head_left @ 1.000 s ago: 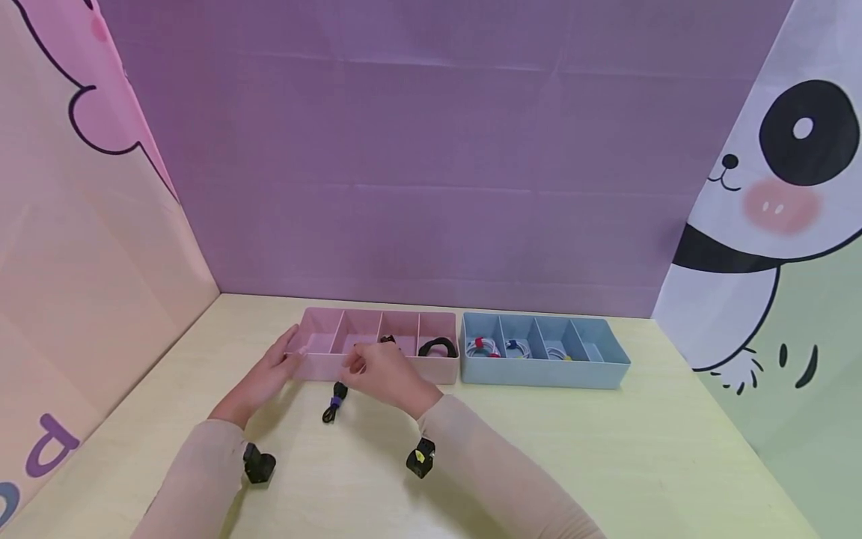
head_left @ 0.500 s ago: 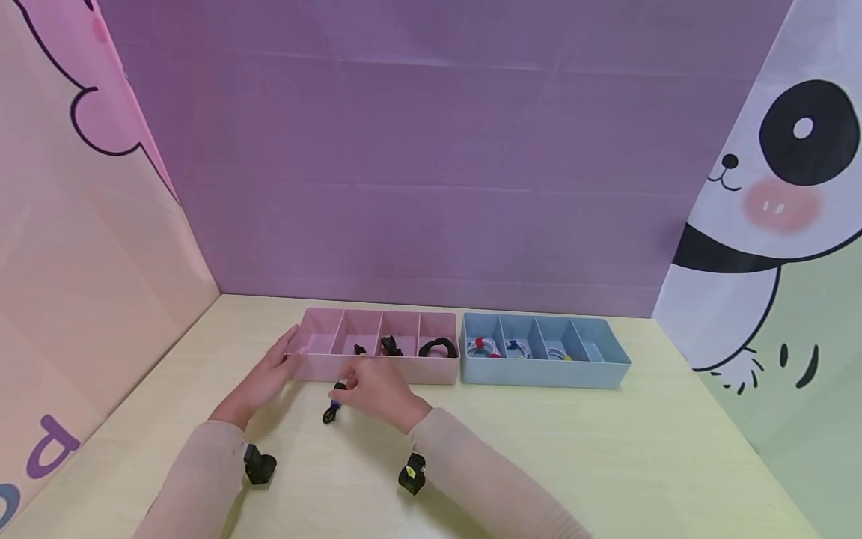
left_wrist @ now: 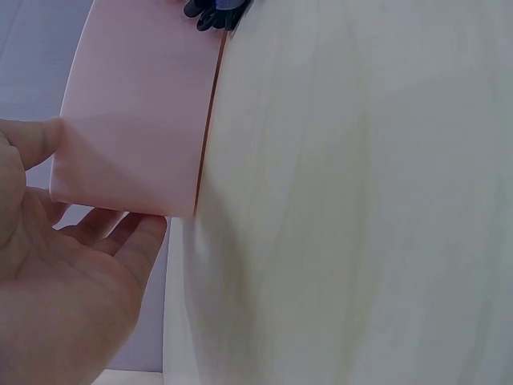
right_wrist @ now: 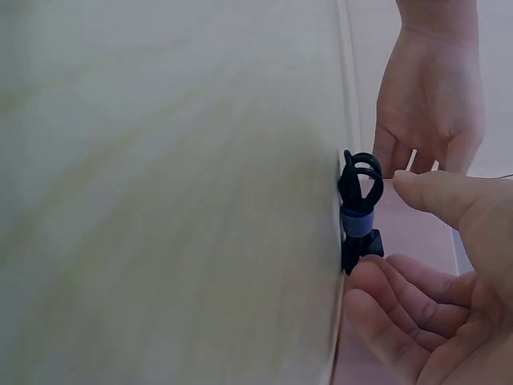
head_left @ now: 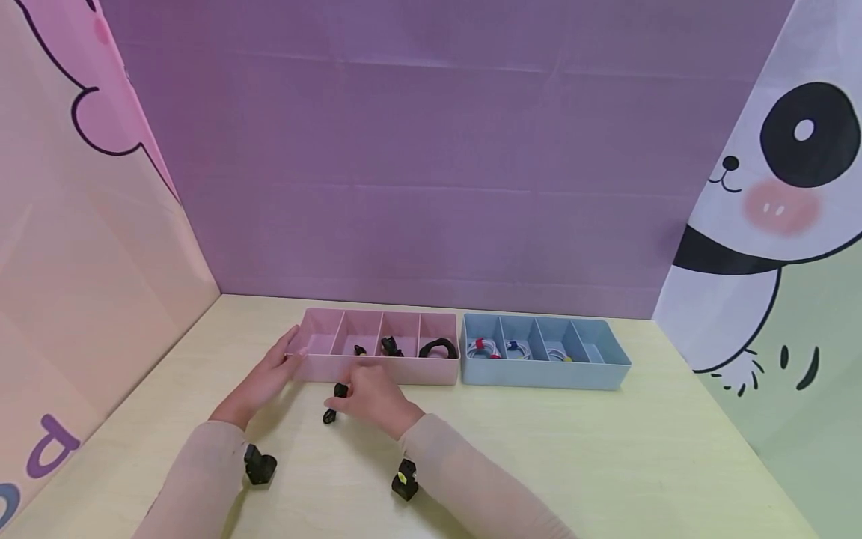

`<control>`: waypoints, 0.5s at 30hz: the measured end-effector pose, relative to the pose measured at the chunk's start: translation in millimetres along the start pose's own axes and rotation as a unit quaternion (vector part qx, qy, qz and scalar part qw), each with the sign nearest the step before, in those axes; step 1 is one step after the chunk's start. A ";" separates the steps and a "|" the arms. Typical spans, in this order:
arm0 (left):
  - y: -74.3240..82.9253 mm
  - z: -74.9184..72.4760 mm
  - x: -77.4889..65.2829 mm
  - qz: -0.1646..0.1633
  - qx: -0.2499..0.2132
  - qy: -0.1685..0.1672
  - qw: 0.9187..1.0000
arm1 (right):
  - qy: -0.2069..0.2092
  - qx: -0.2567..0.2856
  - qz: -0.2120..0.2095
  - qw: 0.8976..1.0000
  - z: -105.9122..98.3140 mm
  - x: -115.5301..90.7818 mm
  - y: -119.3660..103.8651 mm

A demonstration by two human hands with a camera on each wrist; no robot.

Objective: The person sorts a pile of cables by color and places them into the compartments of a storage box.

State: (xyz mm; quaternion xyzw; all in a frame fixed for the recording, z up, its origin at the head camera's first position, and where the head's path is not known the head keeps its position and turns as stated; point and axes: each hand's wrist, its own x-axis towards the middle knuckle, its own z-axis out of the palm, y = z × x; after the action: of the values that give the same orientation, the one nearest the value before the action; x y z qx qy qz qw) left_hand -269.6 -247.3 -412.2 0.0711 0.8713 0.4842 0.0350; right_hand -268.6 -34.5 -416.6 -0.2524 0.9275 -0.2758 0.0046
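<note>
A bundled black cable with a purple-blue tie lies on the tabletop in front of the pink divided box. My right hand is over it, thumb on one side and curled fingers on the other; in the right wrist view both stand apart from the bundle. My left hand holds the left end of the pink box, thumb at the rim and fingers along the end wall. Inside that box lie black cables: a small piece, a bundle and a coil, each in its own compartment.
A blue divided box stands right of the pink one. White cables with red, blue and yellow ties lie in three of its compartments. A purple backdrop rises behind, with printed panels on both sides.
My right hand has moved back from over the pink box down to the cable on the table, uncovering the black cables in the box. The left hand has stayed put.
</note>
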 end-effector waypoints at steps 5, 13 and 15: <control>-0.4 0.2 0.8 -0.001 0.002 -0.002 1.000 | -0.001 0.002 0.021 1.000 1.8 -0.5 -1.2; -0.2 0.5 1.0 0.009 0.004 0.001 1.000 | -0.025 0.002 0.038 0.999 2.0 0.9 -1.2; -0.3 0.4 0.9 0.016 0.005 0.003 1.000 | -0.038 0.009 0.044 0.998 1.2 1.9 -0.3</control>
State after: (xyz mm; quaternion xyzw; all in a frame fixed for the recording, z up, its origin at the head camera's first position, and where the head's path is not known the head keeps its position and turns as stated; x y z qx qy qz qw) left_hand -270.5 -247.0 -412.7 0.0837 0.8725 0.4807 0.0249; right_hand -269.9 -36.2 -417.3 -0.2213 0.9343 -0.2741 0.0541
